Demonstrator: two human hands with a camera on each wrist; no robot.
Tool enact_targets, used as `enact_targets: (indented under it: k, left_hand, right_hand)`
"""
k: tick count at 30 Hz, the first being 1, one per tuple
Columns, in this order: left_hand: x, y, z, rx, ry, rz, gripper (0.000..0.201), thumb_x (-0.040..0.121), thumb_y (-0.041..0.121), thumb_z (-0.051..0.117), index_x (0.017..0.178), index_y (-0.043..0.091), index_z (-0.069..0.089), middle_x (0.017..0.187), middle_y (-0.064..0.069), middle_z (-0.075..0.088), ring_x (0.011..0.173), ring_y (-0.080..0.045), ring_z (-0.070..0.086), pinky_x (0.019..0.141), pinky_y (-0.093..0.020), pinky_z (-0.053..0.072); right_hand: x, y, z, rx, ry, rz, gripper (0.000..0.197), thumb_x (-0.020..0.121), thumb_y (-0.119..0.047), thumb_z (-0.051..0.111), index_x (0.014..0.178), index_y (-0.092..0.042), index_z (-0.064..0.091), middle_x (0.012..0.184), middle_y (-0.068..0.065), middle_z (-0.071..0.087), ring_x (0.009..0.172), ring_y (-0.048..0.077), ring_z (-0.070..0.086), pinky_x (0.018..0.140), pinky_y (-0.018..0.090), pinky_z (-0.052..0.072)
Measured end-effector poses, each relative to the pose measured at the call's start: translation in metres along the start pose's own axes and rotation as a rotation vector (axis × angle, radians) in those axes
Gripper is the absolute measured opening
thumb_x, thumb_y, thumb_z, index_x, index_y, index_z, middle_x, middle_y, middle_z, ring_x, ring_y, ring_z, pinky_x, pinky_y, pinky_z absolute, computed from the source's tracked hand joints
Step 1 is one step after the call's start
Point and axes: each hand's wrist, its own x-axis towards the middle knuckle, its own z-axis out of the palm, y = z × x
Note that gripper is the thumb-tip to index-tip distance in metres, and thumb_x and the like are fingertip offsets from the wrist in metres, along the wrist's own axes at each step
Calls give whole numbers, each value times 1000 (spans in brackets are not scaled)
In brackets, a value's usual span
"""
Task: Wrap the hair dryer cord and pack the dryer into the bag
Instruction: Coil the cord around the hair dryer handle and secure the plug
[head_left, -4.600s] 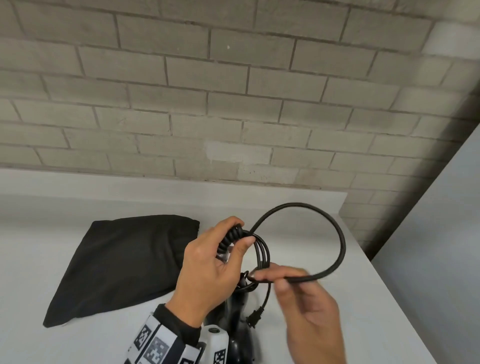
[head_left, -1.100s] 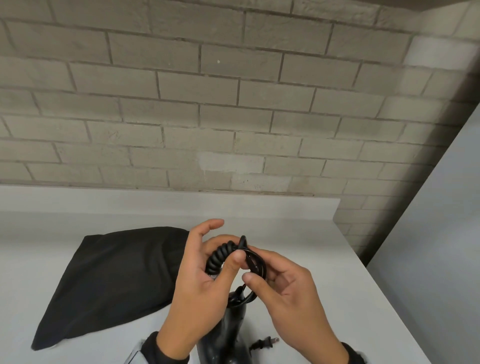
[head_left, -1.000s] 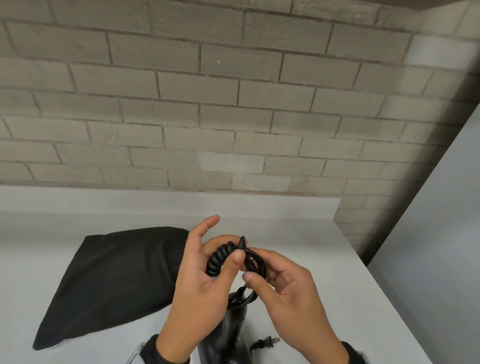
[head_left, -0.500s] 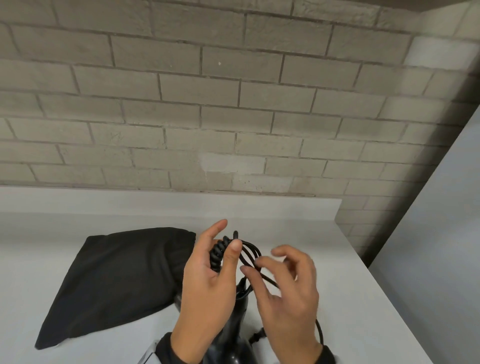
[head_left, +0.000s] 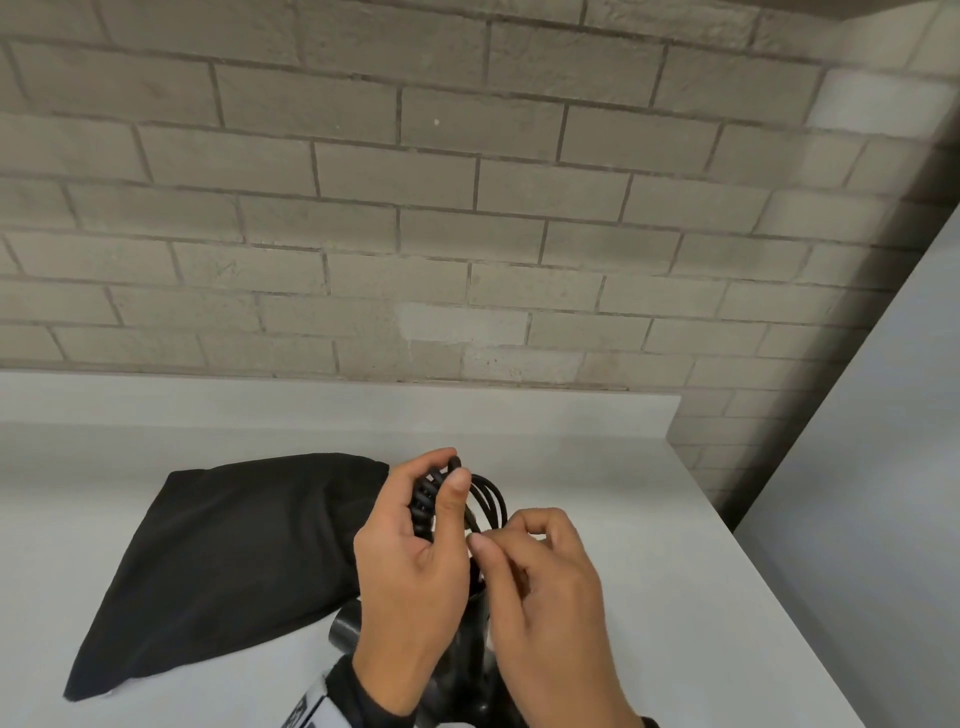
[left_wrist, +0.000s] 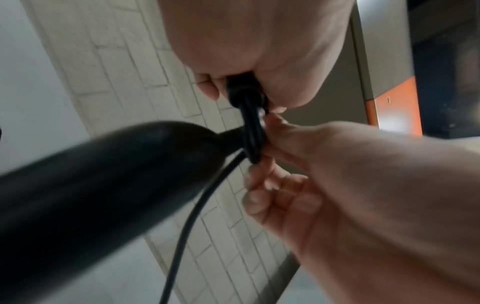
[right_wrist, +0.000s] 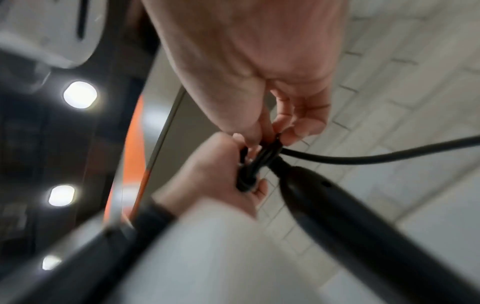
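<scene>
While the left hand (head_left: 410, 551) clamps the coiled cord (head_left: 485, 501) between thumb and fingers above the dryer (left_wrist: 109, 181), the right hand (head_left: 545, 587) pinches a strand at the bundle's lower side. To finish the wrap well, that left grip should stay firm so no loop springs loose, and the right should pass the trailing tail snugly around the bundle, close to the handle, without jerking. The bag (head_left: 228, 561) lies flat on the surface (head_left: 675, 571) just left of the hands; its mouth is not discernible.
</scene>
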Motion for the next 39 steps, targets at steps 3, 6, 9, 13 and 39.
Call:
enact_targets:
  k: [3,6,9,13,39]
  left_hand:
    - [4,-12,-4,51,-67,48,29,92,48,59,112,27,65,92,13,69,85,-5,68,72,-14,52]
    - [11,-21,-9,117,-174,110,32,89,48,58,118,34,61,98,6,69,93,-13,68,80,-22,53]
    - [17,-21,-13,79,-298,157,39,91,40,60,128,29,59,109,9,70,105,-15,67,89,-20,50]
    - [17,-22,-15,23,-358,199,26,92,33,58,116,23,66,106,12,71,99,-13,69,84,-22,53]
    - [11,-17,-9,46,-356,189,19,92,27,67,110,22,65,88,13,71,74,-7,74,70,-21,59]
  right_hand:
    - [12,-7,-19,223,-176,291,24,91,-35,63,73,-26,75,80,-8,62,66,4,56,65,11,41]
    - [27,-11,-36,429,-356,490,31,91,-36,61,74,-13,75,65,-7,61,62,10,48,68,23,44]
    - [40,-8,-50,630,-523,571,32,91,-32,61,76,-7,74,70,-2,64,71,13,52,71,26,48]
    - [52,2,-61,840,-705,657,31,89,-33,64,70,-8,69,74,5,63,71,17,55,70,29,50]
    - [58,15,-98,540,-518,476,20,80,-26,70,91,-9,71,63,1,48,57,13,47,63,28,42]
